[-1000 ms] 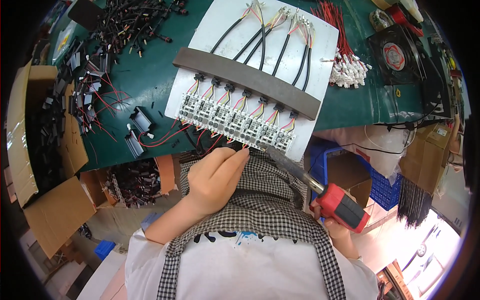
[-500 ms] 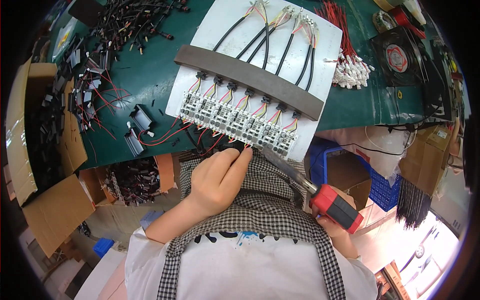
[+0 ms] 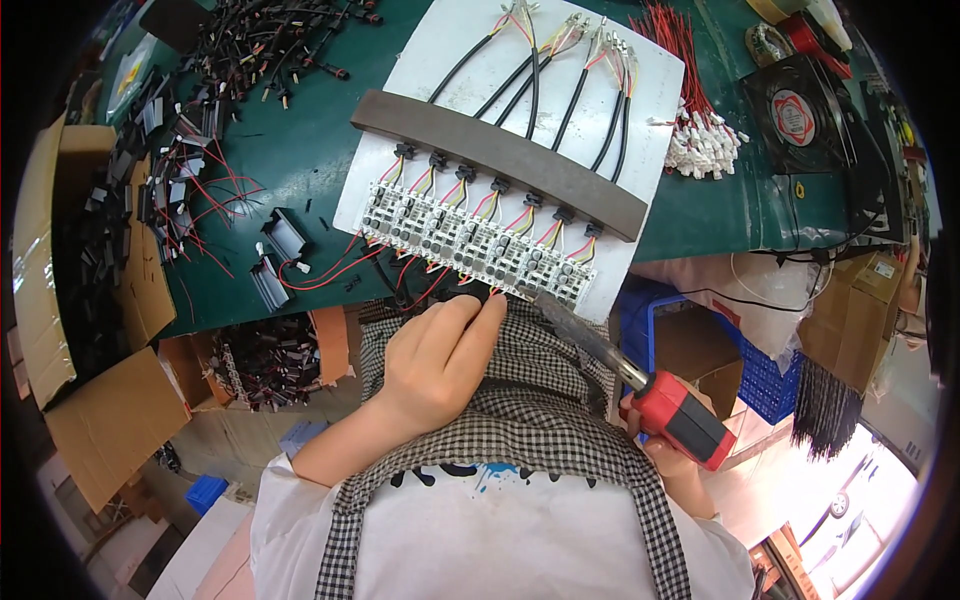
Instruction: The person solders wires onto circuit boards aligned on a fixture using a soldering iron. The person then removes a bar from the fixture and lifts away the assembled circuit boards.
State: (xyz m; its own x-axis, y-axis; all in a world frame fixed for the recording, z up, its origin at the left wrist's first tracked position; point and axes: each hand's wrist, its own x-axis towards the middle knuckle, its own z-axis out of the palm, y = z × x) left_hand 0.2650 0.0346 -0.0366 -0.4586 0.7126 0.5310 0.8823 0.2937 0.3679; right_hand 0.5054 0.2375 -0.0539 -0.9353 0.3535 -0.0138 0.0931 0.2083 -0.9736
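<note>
My left hand (image 3: 440, 355) is pinched at the near edge of a row of small circuit boards (image 3: 480, 240), where thin red wires (image 3: 400, 272) run in under its fingertips. The boards lie on a white plate (image 3: 450, 60) under a dark foam bar (image 3: 500, 165). Black cables (image 3: 530, 80) lead away from them. My right hand (image 3: 645, 440) grips the red handle of a soldering iron (image 3: 685, 420). The iron's metal shaft points up-left, and its tip sits at the boards' near edge just right of my left fingertips.
Black housings (image 3: 275, 255) and loose red-wired parts lie on the green table (image 3: 300, 160) to the left. A bundle of red wires with white connectors (image 3: 700, 140) and a black fan (image 3: 795, 115) are at the right. There are cardboard boxes (image 3: 40, 260) on the left and a blue crate (image 3: 760, 380) below right.
</note>
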